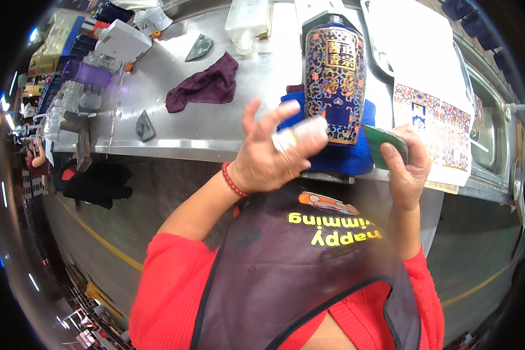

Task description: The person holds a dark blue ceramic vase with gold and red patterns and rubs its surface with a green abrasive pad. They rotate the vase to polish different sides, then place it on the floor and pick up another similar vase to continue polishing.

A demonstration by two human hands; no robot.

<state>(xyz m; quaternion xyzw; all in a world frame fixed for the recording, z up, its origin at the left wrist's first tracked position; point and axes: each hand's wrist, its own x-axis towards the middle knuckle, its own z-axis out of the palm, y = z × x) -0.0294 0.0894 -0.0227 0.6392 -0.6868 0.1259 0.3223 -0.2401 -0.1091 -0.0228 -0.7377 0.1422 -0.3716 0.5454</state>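
Nearest the camera, the left hand (268, 157) is raised in front of the chest with its fingers (277, 119) spread apart and curled loosely, gripping nothing; a white wrap covers two fingertips and a red bead bracelet (232, 181) circles the wrist; the fingertips come close to the tall blue patterned bottle (334, 84), though whether they touch it cannot be told. The right hand (407, 169) has its fingers closed around a flat green pad (385, 146), held just beside the bottle's base. The bottle stands upright on a folded blue cloth (347, 157) at the near edge of the steel worktable (216, 125); right of it lies a printed sheet of labels (431, 116). Farther back on the table rest a dark purple rag (207, 86), a clear plastic bottle (246, 23), and boxes and bottles (93, 52) crowded at the far left; a sink (493, 128) sits at the right end.
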